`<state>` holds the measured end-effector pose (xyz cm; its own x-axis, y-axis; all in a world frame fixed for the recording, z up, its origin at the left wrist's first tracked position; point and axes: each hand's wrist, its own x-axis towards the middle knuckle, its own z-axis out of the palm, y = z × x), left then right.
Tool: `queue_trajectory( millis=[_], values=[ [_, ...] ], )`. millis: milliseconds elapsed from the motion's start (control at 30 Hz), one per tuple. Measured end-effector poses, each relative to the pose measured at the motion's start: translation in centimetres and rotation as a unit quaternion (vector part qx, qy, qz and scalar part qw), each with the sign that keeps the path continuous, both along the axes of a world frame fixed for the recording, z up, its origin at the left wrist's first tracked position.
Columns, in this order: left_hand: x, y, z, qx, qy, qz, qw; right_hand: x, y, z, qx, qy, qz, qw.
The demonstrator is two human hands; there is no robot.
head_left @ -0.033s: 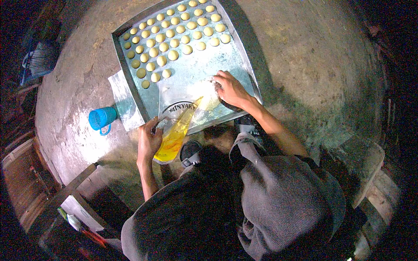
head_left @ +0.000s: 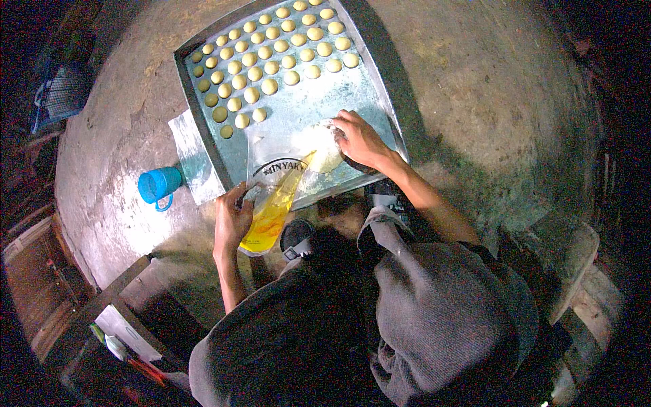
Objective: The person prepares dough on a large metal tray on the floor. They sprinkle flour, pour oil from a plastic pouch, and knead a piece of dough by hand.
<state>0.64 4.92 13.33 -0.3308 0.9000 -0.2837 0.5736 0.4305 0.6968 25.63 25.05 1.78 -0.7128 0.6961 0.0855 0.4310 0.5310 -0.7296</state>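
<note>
My left hand (head_left: 234,218) is closed on the left side of a clear plastic pouch (head_left: 270,220) with yellow and orange markings and black lettering. The pouch lies slanted over the near edge of a metal tray (head_left: 363,102). At its upper right is a pale, powdery lump (head_left: 327,154), bright in the glare. My right hand (head_left: 359,141) is curled against that lump, whitish on its fingertips; what they pinch cannot be made out. Rows of small round yellow dough balls (head_left: 270,86) cover the far and left parts of the tray.
A blue plastic mug (head_left: 159,184) stands on the concrete floor (head_left: 475,81) left of the tray, by a pale sheet (head_left: 193,159) tucked against the tray's side. My feet and knees are close to the near edge. A wooden board (head_left: 573,271) is at the right.
</note>
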Motion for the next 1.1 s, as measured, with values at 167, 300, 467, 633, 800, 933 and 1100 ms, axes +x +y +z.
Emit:
queue_trajectory(
  millis=[167,300,467,633,800,933,1100],
  values=[
    [-0.1,-0.1,0.0,-0.020,0.027,0.002,0.999,-0.1,0.1,-0.1,0.005,0.008,0.003,1.000],
    [-0.8,-0.6,-1.1,-0.025,0.035,-0.005,0.999,-0.2,0.1,-0.3,0.004,0.004,0.002,1.000],
    [-0.4,-1.8,0.6,-0.009,-0.009,0.003,1.000,0.3,0.1,-0.9,0.031,-0.001,0.010,0.999],
    [-2.0,-11.0,1.6,0.122,-0.063,0.107,0.985,-0.4,-1.2,1.2,0.015,-0.043,0.067,0.997],
    [-2.5,-16.8,-0.6,0.175,-0.079,0.206,0.960,-0.6,-1.5,2.0,0.022,-0.131,0.096,0.987],
    [-1.4,-16.2,-0.8,0.196,-0.134,0.261,0.936,-1.1,-1.4,1.9,0.001,-0.149,0.077,0.986],
    [-1.3,-13.6,-0.4,0.162,-0.058,0.228,0.958,-1.6,-1.5,1.0,0.013,-0.126,0.080,0.989]
  ],
)
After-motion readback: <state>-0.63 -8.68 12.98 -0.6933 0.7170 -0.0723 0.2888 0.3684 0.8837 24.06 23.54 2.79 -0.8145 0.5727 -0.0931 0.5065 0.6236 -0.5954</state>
